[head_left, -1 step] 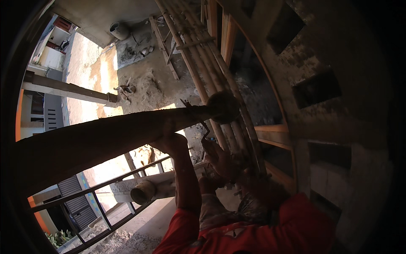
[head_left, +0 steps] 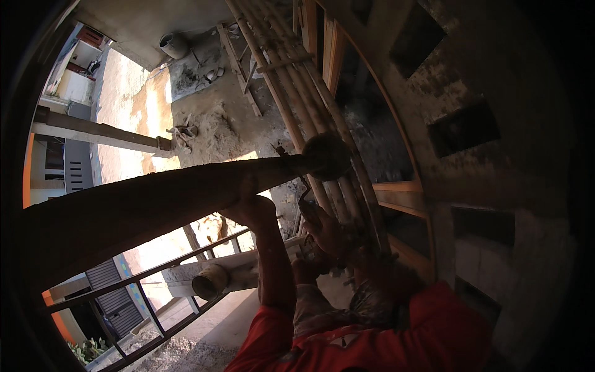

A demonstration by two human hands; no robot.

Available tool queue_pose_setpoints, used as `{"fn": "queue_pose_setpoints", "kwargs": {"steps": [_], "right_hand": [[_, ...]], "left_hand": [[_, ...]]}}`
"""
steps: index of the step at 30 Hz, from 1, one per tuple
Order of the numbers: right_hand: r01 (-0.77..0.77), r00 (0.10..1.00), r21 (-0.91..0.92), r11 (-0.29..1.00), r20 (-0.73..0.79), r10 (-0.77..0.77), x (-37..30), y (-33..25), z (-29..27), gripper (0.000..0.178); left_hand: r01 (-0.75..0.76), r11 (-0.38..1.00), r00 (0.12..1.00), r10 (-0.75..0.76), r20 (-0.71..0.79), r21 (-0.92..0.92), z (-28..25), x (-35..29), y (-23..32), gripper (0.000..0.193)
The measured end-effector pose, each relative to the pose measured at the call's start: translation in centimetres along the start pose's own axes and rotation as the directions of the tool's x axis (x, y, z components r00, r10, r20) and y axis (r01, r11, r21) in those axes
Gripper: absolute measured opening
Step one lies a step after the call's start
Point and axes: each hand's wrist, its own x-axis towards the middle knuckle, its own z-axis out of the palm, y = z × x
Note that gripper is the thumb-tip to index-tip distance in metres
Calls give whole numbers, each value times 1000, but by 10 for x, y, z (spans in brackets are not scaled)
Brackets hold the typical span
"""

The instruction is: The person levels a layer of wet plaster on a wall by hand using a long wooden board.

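A long dark column [head_left: 149, 192] runs from the left edge toward the middle of the head view. My left hand [head_left: 251, 209] is raised against its side, fingers apart, one stretched over the dark surface. Below the column's far end, my right hand [head_left: 328, 234] is closed round the handle of a trowel, whose bent metal neck [head_left: 303, 191] rises to the column. The trowel's blade is mostly hidden behind the column; a dark, rough bit [head_left: 280, 150] sticks out past the other edge. A round dark thing [head_left: 326, 156] sits at the column's end.
Bamboo poles [head_left: 291, 80] tied as a platform run beside me. A metal ladder-like frame [head_left: 149, 304] and a tin can [head_left: 209, 282] on a plank are at lower left. A wooden window frame [head_left: 396, 186] and rough wall [head_left: 471, 167] lie right. A bucket [head_left: 174, 45] stands far below.
My right hand and the trowel have shifted slightly to the right; the rough bit past the column's edge has moved right too. My left hand stays against the column.
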Motion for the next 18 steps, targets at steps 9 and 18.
{"fn": "queue_pose_setpoints", "kwargs": {"steps": [9,18], "right_hand": [[-472,878,-25,881,-102,467,95,196,-2,51],[-586,807,-203,785,-239,540,75,209,-101,50]], "left_hand": [[-236,764,969,135,209,601,-13,8,48,34],[180,968,975,-151,165,-178,-54,65,104,19]]}}
